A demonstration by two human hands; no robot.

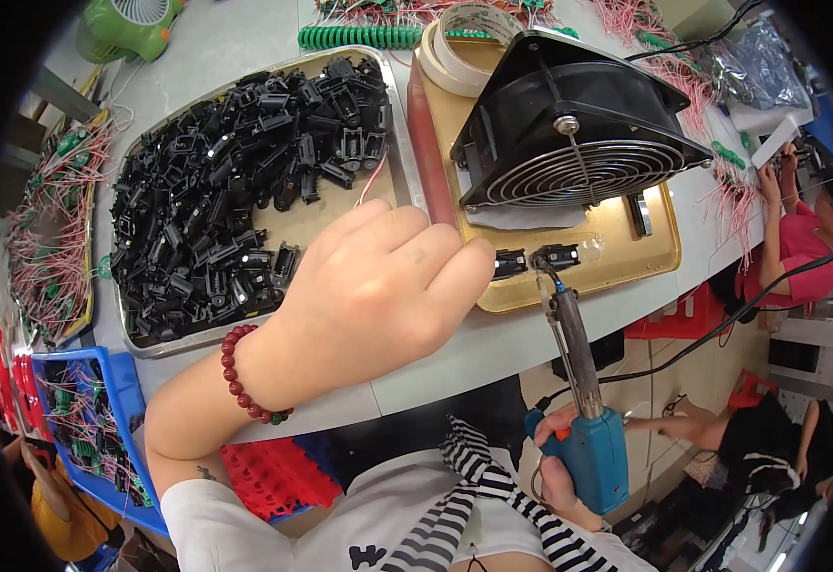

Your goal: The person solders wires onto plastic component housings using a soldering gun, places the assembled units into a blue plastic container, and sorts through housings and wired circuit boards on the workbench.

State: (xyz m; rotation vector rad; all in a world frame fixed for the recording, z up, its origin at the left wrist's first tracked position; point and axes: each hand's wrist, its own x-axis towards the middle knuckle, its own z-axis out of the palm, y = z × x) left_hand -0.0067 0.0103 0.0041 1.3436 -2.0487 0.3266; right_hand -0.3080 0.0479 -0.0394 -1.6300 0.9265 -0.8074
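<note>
My left hand (369,286), with a beaded bracelet (235,381) on its wrist, is closed above the front edge of a gold tray (640,270). Its fingertips are hidden under the hand. Thin red and white wires (372,177) stick up from behind its knuckles. Wrapped around the grip of a blue soldering gun (596,462) is my right hand (559,477). The gun's tip (538,263) meets a small black plastic housing (559,255) on the gold tray. Another black housing (509,263) lies between it and my left hand.
A metal tray (135,345) heaped with black housings (216,181) stands left. A black fan (579,124) and tape rolls (450,62) occupy the gold tray. Bundled pink wires (54,229) lie far left; a blue bin (131,391) is below. Other people sit at right and lower left.
</note>
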